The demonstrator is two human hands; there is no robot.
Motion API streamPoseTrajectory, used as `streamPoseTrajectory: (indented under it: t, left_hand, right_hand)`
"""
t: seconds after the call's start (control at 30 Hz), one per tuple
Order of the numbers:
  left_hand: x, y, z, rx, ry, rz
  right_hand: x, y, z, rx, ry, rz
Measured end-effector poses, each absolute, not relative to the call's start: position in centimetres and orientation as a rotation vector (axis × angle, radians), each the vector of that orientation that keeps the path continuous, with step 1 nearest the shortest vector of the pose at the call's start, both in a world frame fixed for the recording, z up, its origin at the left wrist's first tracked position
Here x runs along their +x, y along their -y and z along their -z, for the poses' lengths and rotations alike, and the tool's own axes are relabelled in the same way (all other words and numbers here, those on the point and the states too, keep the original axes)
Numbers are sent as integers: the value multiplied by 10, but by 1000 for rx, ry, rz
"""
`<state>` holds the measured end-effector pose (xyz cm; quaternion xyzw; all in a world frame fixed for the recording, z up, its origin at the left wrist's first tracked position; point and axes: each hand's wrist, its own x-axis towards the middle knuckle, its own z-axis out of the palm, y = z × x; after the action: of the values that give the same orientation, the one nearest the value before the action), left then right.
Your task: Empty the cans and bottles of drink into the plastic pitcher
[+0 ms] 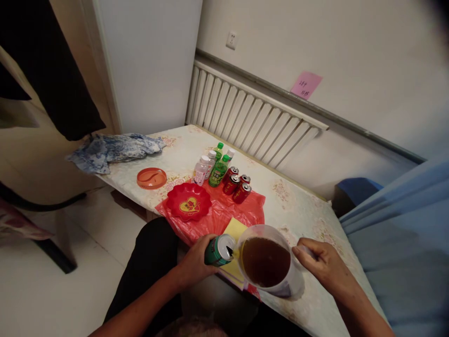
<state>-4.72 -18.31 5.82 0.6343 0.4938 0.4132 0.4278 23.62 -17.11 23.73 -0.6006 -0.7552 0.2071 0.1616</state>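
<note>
My left hand (pixel 196 262) is wrapped round a green drink can (pixel 214 252), tilted with its opened top toward a clear plastic jug (pixel 290 262). A little yellowish liquid shows between the can's mouth and the jug's rim. Dark brown liquid (pixel 265 262) partly fills the jug. The fingers of my right hand (pixel 317 260) are closed on the jug's handle. Under the can and jug lies a yellow cloth or sheet (pixel 235 228), partly covered by them. A red scalloped plate (pixel 175 196) rests on a red plastic bag (pixel 217 210) beyond my left hand.
Several red cans (pixel 242 193) and bottles, including a green one (pixel 218 173) and a white-capped one (pixel 199 171), stand beyond the plate. An orange round dish (pixel 151 179) and a crumpled blue cloth (pixel 119 152) lie on the flowered tablecloth (pixel 280 187). A radiator (pixel 252 107) lines the wall.
</note>
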Motion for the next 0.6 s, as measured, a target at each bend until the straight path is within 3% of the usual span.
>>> streamPoseTrajectory:
  t: [0.6]
  left_hand:
    - [-48,183,-54,1601,-1249,-1025]
  right_hand:
    - [242,167,-237,-1727,2231,-598]
